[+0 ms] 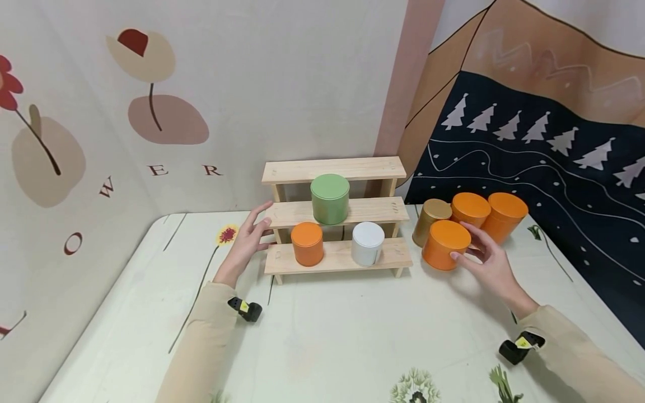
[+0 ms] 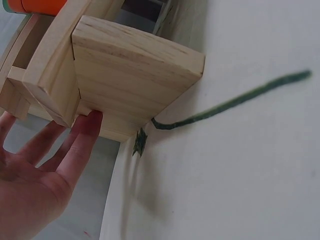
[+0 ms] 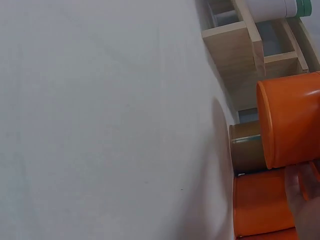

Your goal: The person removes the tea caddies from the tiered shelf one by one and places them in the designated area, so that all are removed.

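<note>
My right hand (image 1: pixel 492 267) grips a round orange tin (image 1: pixel 445 247) between thumb and fingers. In the right wrist view, the held tin (image 3: pixel 292 120) sits above the cloth, its base higher than the tins behind it. My left hand (image 1: pixel 243 246) reaches along the left end of a three-step wooden shelf (image 1: pixel 332 170), fingers extended. In the left wrist view its fingertips (image 2: pixel 94 120) touch the wood of the shelf's side. A green tin (image 1: pixel 330 202) stands on the middle step. The lowest step bears an orange tin (image 1: pixel 307 246) on the left and a white tin (image 1: pixel 368 245) on the right.
Behind the held tin stand a gold tin (image 1: pixel 428 224) and two more orange tins, one nearer the middle (image 1: pixel 470 207) and another orange tin (image 1: pixel 504 215) farther right. A patterned cloth covers the table (image 1: pixel 332 330). Printed fabric (image 1: pixel 282 78) hangs behind the shelf.
</note>
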Tool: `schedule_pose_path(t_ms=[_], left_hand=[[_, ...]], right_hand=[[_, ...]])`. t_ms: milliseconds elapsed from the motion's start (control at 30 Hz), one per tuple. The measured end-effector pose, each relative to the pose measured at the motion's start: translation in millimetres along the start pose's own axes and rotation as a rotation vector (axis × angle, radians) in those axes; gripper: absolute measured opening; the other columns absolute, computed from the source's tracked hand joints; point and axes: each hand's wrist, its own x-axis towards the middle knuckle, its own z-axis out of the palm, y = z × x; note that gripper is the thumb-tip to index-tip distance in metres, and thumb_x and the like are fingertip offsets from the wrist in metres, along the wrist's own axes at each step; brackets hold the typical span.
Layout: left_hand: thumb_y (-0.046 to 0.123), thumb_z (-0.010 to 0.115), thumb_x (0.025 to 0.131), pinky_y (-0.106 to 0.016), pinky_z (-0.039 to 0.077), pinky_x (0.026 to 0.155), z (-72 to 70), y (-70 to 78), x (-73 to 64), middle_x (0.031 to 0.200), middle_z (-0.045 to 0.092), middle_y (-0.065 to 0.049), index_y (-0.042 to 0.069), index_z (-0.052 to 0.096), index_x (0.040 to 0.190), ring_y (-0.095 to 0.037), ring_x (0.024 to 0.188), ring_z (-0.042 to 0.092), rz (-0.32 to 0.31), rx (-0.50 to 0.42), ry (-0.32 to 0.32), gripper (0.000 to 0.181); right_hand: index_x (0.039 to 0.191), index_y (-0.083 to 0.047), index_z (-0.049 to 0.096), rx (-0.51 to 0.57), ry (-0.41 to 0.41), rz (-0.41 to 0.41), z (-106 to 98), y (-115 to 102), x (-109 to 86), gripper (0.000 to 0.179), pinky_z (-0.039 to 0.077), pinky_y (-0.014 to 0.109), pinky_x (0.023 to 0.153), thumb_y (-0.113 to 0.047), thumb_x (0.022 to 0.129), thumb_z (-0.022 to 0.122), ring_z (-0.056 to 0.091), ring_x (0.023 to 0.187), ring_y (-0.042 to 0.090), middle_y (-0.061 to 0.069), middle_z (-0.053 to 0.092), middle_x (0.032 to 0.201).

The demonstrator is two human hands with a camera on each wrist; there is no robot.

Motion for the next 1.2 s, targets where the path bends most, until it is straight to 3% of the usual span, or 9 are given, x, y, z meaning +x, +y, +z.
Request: schedule_pose_path(t_ms=[367, 800, 1200], left_hand=[[0.029, 0.041, 0.105, -0.059, 0.039, 0.097, -0.3, -0.4, -1.5, 0.15, 0.032, -0.02, 0.024, 0.027, 0.153, -0.043, 0.125, 0.044, 0.005, -0.001, 0.001, 0.05], [0.028, 0.041, 0.105, -0.06, 0.039, 0.097, -0.8, 0.2, -1.2, 0.152, 0.029, -0.018, 0.024, 0.027, 0.153, -0.043, 0.126, 0.043, 0.003, -0.011, 0.002, 0.05], [0.028, 0.04, 0.105, -0.058, 0.039, 0.097, -0.4, 1.6, -1.2, 0.151, 0.03, -0.019, 0.023, 0.027, 0.153, -0.042, 0.126, 0.044, 0.008, -0.012, -0.001, 0.05]], right_hand=[[0.144, 0.003, 0.038, 0.047, -0.024, 0.012, 3.3, 10.8, -1.5, 0.063, 0.041, 0.01, 0.088, -0.001, 0.088, 0.068, 0.047, 0.108, -0.001, -0.013, 0.046, 0.128], [0.147, 0.0, 0.034, 0.024, -0.095, 0.085, 8.6, 11.6, -1.8, 0.069, 0.041, 0.01, 0.088, -0.01, 0.089, 0.071, 0.044, 0.113, 0.004, 0.021, 0.04, 0.14], [0.146, 0.001, 0.033, 0.026, -0.108, 0.077, 9.1, 15.9, -5.2, 0.07, 0.041, 0.009, 0.087, -0.008, 0.088, 0.071, 0.043, 0.111, 0.0, 0.022, 0.039, 0.139]])
